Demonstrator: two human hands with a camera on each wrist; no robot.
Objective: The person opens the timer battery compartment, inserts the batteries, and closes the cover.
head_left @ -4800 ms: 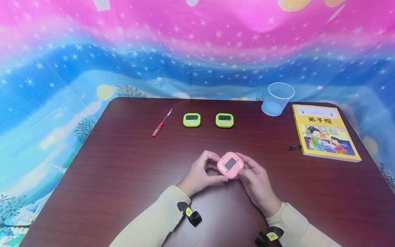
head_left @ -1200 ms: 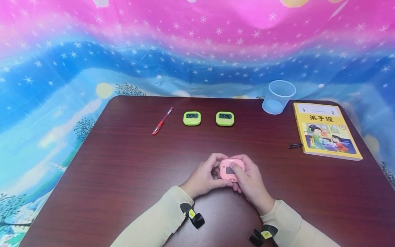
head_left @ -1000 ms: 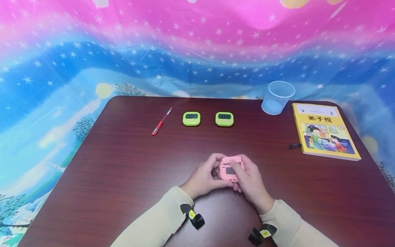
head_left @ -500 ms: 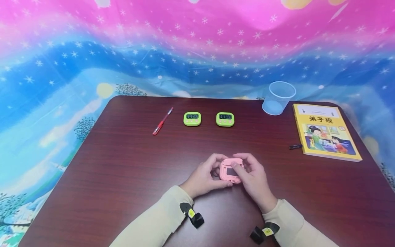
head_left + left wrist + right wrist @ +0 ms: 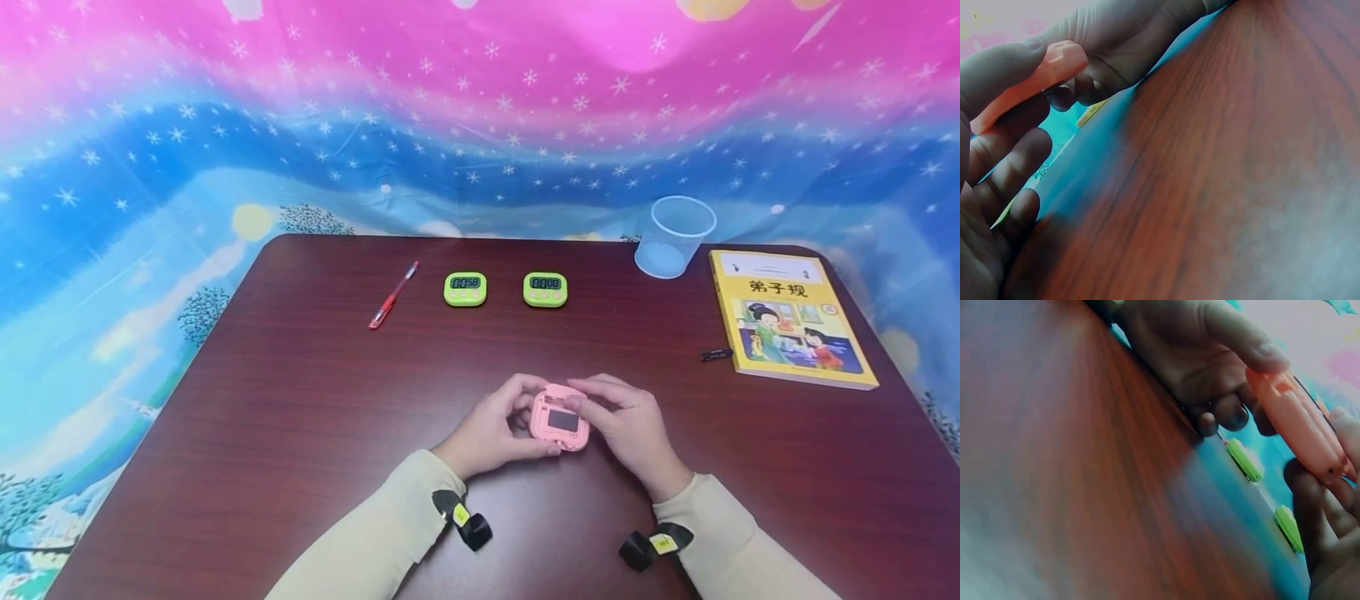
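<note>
A pink digital timer [image 5: 560, 423] is held back side up, with a dark rectangular patch on its back. Along its far edge a pink battery cover [image 5: 558, 390] is raised, baring a slot with a small metal spring. My left hand [image 5: 495, 425] grips the timer's left side, thumb at the near edge. The right hand [image 5: 633, 421] pinches at the far right corner, its thumb by the cover and index finger behind. In the left wrist view the timer [image 5: 1041, 78] shows edge-on between both hands. The right wrist view shows the timer's [image 5: 1297, 425] edge above the tabletop.
Two green timers, one reading 00:58 [image 5: 465, 289] and one reading 00:00 [image 5: 545, 289], lie farther back. Left of them is a red pen [image 5: 393, 296]. A clear plastic cup [image 5: 667, 250], a yellow book [image 5: 795, 321] and a small black item [image 5: 716, 355] are at right.
The timer has turned from flat shut back to having its battery cover lifted at the far edge. My right hand has drawn back to the right, uncovering the dark patch.
</note>
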